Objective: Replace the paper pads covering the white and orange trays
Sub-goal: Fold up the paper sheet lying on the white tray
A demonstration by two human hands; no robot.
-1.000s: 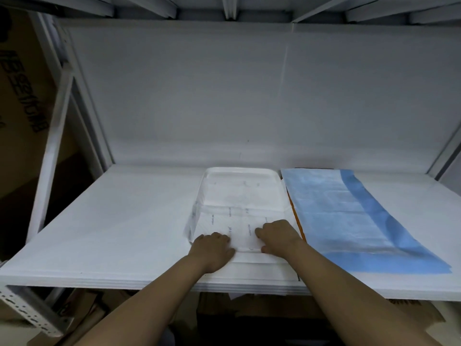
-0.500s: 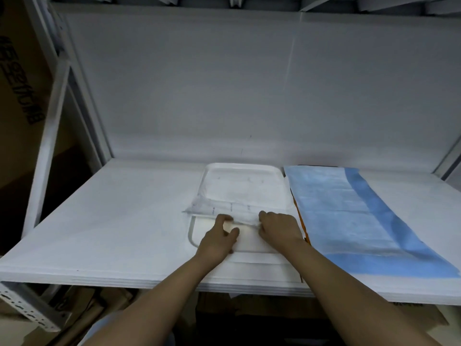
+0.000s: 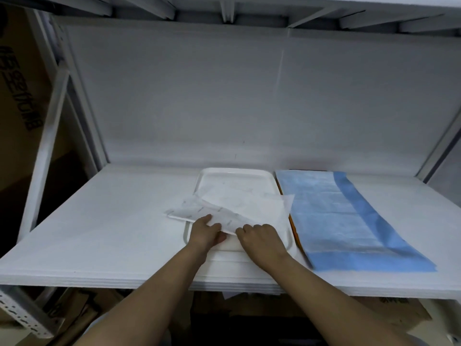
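**Two hands lift the old paper off the white tray**

A white tray lies on a white shelf, near the middle. Every place here is told from this tray.

A thin white paper with faint grey marks lies over the tray. Its near part is raised and folded back, so the near end of the tray is bare. The paper sits crooked. One corner sticks out past the left rim of the tray, over the shelf. Another corner reaches past the right rim and lies over the edge of the blue sheet.

The left hand is at the near left part of the tray. Its fingers are curled, and it pinches the near edge of the paper. The right hand is at the near right part of the tray. Its fingers are curled down at the same paper edge, and it looks like it grips the paper too. The two hands are close to each other, just apart.

Just to the right of the white tray lies a blue sheet. It has a darker blue band along its right and near sides. A thin strip of an orange tray peeks out from under its left edge, right beside the white tray.

Far to the left of the tray, past the shelf's post, stands a brown cardboard box with dark print.
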